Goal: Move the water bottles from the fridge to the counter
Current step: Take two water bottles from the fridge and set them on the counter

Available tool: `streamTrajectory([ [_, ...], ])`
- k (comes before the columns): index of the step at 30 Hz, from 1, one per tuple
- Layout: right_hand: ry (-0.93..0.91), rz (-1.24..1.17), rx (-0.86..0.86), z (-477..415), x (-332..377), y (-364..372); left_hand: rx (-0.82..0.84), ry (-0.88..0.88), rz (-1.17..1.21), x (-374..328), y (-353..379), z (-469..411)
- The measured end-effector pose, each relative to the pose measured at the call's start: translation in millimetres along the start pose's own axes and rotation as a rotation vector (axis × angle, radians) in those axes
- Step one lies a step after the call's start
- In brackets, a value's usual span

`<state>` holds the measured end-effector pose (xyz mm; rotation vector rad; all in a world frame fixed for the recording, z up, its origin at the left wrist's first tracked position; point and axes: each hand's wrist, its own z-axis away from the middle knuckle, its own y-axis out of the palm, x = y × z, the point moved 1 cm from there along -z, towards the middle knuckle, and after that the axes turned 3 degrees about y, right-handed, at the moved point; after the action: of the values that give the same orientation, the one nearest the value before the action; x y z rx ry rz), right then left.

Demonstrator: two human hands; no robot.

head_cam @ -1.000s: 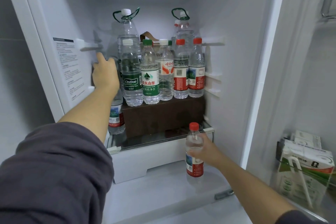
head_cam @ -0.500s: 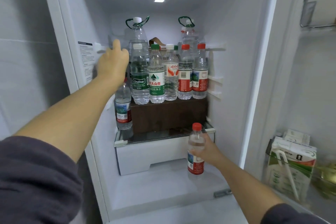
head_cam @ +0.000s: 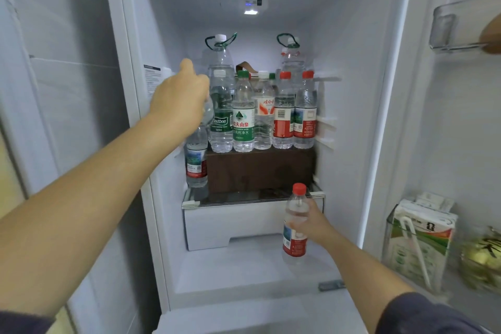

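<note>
left hand [head_cam: 179, 100] curled round top of the shelf bottle [head_cam: 195, 163], 9 o'clock of the bottle row [head_cam: 244, 122] | right hand [head_cam: 315, 222] gripping red-cap bottle [head_cam: 295, 238] upright, 5 o'clock, out front

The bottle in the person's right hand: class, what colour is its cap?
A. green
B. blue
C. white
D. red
D: the bottle that the right hand grips in front of the lower drawer has a red cap, the same red as its label.
</note>
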<state>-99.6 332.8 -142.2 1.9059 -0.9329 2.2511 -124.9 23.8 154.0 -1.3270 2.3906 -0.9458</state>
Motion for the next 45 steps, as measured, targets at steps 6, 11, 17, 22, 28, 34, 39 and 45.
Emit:
streamTrajectory([
  [6,0.007,-0.051,0.0,18,11,-1,0.337,0.009,0.099,-19,13,15],
  [11,-0.013,-0.038,-0.012,22,12,-1,0.666,0.051,0.18,-42,44,28],
  [17,-0.013,-0.041,-0.016,28,14,0,0.931,0.064,0.193,-65,101,45],
  [22,-0.031,-0.042,-0.034,22,8,3,1.04,0.06,0.242,-78,135,54],
  [28,-0.038,-0.077,-0.051,26,6,3,1.04,0.058,0.319,-84,163,53],
  [34,-0.059,-0.098,-0.036,26,2,5,0.871,0.063,0.413,-71,181,56],
  [39,-0.055,-0.156,-0.071,28,-4,9,0.493,-0.159,0.759,-55,200,101],
  [45,-0.039,-0.141,-0.117,24,-25,24,0.35,-0.474,1.092,-67,229,156],
])
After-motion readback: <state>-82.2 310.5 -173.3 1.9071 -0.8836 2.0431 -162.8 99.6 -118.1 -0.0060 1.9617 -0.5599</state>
